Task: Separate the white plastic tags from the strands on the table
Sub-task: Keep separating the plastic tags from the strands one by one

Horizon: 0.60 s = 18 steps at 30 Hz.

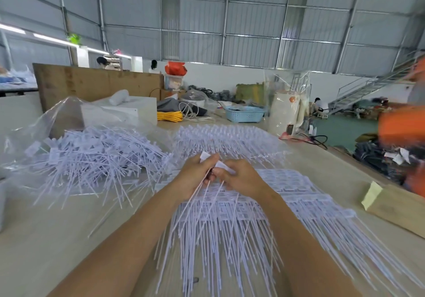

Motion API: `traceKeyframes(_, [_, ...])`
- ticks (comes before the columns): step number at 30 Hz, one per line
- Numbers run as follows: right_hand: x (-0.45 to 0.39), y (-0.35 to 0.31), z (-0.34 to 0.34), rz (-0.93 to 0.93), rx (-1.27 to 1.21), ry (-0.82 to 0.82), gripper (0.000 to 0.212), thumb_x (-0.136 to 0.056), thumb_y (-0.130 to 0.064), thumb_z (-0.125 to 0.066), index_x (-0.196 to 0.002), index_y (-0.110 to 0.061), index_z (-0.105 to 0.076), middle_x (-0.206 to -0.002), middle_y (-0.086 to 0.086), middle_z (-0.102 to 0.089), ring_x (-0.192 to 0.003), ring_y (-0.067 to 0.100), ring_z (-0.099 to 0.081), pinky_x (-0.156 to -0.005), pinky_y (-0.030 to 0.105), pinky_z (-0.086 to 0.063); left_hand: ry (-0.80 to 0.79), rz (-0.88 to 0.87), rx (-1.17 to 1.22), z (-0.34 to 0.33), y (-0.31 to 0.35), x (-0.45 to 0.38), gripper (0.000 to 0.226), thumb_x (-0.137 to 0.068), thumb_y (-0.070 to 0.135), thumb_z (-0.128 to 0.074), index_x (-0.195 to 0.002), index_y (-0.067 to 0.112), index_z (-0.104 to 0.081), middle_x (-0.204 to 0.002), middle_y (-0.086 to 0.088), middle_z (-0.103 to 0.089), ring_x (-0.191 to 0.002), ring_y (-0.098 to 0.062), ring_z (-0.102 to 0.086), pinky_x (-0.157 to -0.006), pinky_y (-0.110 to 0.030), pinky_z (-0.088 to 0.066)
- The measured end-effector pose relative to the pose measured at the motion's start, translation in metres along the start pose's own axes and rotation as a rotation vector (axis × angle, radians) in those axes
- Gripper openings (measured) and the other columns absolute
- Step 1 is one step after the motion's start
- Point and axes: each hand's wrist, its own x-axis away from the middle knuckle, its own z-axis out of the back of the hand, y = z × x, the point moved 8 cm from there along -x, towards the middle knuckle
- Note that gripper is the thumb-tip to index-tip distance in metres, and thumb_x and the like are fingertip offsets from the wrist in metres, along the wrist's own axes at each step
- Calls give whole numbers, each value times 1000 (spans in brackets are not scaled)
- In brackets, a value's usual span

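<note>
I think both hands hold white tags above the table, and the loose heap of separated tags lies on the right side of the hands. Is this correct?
Not quite. In the head view the left hand and right hand do hold white tags above the table, but the loose heap of separated tags lies on the left side of the hands, partly on clear plastic sheeting.
</note>
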Motion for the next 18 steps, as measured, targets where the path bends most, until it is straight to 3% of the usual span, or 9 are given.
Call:
traceKeyframes(4, [0, 3, -1, -39, -29, 9, 27, -92, -29, -57, -66, -24, -63, -59, -8, -59, -48, 1, -56, -49, 24, -47, -46, -17, -10, 0, 0, 1, 24, -94, 29, -58, -88, 6, -59, -52, 1, -53, -41, -8, -44, -37, -16, -30])
traceKeyframes(6, [0, 4, -1, -46, -34, 11, 28, -93, -26, -56, -68, -18, -64, -60, -5, -58, -48, 4, -54, -49, 26, -45, -23, -29, -20, 2, 0, 1, 20, -92, 28, -61, -81, 12, -59, -57, -1, -56, -41, -8, -45, -39, -17, -32])
traceKeyframes(10, [-3, 5, -2, -49, -3, 21, 19, -91, -15, -59, -85, 1, -67, -81, 21, -65, -61, 23, -54, -60, 42, -50, 1, -85, -23, 2, 0, 0, 25, -91, 25, -62, -74, 8, -60, -52, -1, -57, -42, -8, -48, -40, -18, -36])
traceKeyframes(13, [-5, 0, 0, -11, 169, 61, 14, -90, -19, -59, -86, -10, -70, -83, 12, -68, -77, 28, -60, -74, 41, -51, 57, -98, -115, 4, 2, -1, 28, -93, 29, -59, -75, 7, -61, -51, 0, -52, -43, -10, -46, -42, -19, -36])
traceKeyframes(18, [1, -8, 8, 50, 440, 155, 17, -91, -34, -57, -100, -27, -70, -97, 2, -70, -89, 24, -61, -65, 28, -38, 136, -66, -344, 3, 5, -1, 37, -97, 35, -50, -87, 2, -65, -53, -5, -50, -42, -15, -44, -45, -21, -32])
